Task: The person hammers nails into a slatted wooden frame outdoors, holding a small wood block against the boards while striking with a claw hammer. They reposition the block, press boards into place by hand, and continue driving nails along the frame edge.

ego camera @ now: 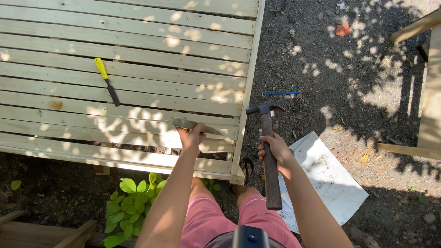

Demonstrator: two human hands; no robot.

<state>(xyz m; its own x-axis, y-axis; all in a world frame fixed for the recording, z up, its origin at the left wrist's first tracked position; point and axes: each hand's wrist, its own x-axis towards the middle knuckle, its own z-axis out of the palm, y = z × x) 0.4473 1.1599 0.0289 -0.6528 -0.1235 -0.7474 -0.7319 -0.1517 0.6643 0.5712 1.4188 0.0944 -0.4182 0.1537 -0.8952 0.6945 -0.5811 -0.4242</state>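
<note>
A slatted pale wooden panel (138,50) lies flat on the ground in front of me. My left hand (192,138) rests on its near slats and grips a flat metal chisel-like tool (187,123) laid across them. My right hand (274,149) holds a claw hammer (267,151) by its wooden handle, just past the panel's right edge. The hammer's steel head (264,108) points away from me, raised over the dirt. My knees in pink shorts (216,220) show below.
A yellow-handled knife (106,81) lies on the slats at left. A blue pencil (281,93) lies on the dirt. A white sheet (328,181) sits by my right foot. Green plant (131,202) near left. Wooden frame pieces (425,92) stand at right.
</note>
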